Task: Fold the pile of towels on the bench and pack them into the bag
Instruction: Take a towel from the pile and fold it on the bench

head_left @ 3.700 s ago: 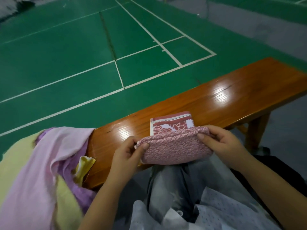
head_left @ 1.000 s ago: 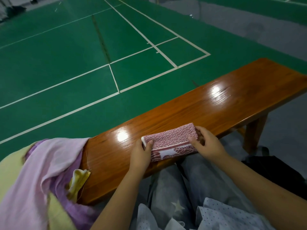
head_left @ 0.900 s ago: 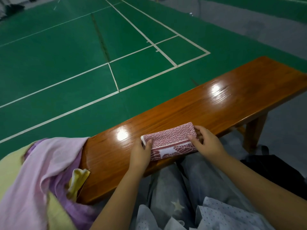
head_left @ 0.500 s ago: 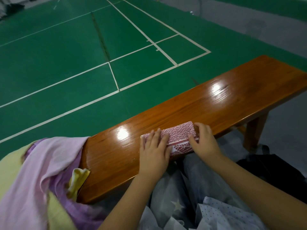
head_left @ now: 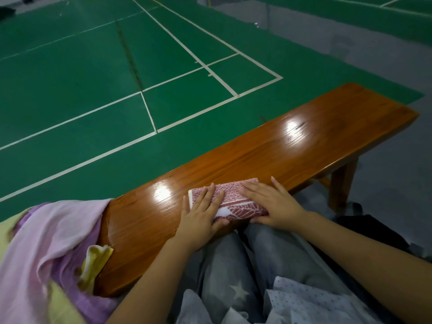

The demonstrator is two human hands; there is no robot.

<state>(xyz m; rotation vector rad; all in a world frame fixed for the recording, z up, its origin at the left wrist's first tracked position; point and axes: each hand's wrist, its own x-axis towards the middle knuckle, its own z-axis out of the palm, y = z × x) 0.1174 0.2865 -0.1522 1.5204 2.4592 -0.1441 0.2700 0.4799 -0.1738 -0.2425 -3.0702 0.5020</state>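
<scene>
A small pink patterned towel (head_left: 233,202), folded into a narrow strip, lies on the near edge of the wooden bench (head_left: 292,148). My left hand (head_left: 202,213) presses flat on its left half with straight fingers. My right hand (head_left: 271,202) lies flat on its right half, fingers spread. A pile of unfolded towels (head_left: 46,253), pink, purple and yellow, drapes over the bench's left end. A black bag (head_left: 364,228) shows partly at the right, behind my right forearm.
The bench runs on to the upper right, bare and glossy, with a leg (head_left: 341,181) at its far end. Beyond it is a green court floor (head_left: 93,78) with white lines. My knees in grey trousers sit just under the bench's near edge.
The towel went from held up between both hands to lying folded on the bench. Both hands moved from pinching its ends to pressing flat on top; the right hand flattened last.
</scene>
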